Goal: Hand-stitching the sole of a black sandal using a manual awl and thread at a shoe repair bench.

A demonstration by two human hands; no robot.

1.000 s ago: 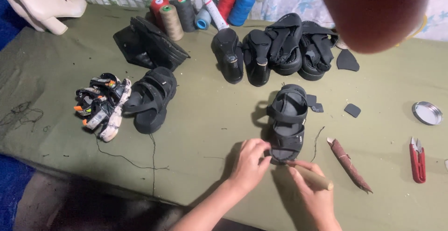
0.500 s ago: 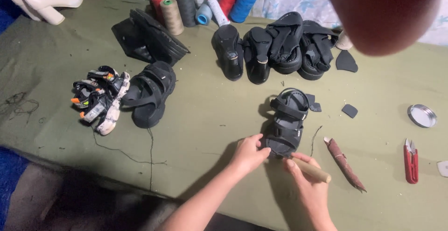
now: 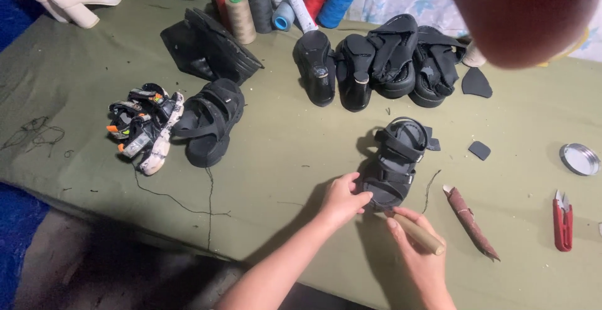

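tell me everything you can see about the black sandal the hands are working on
The black sandal is a chunky strapped one with several wide bands across the top, a loop at the heel and a thick dark sole; the material looks like fabric webbing or synthetic. It lies sole down on the olive green cloth, toe toward the person. The left hand grips its toe end, and the right hand holds a wooden-handled tool at the front edge. A thin dark thread trails beside it.

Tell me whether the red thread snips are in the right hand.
No: the red snips lie on the green cloth off to the side, while the right hand holds a wooden-handled tool by the black sandal.
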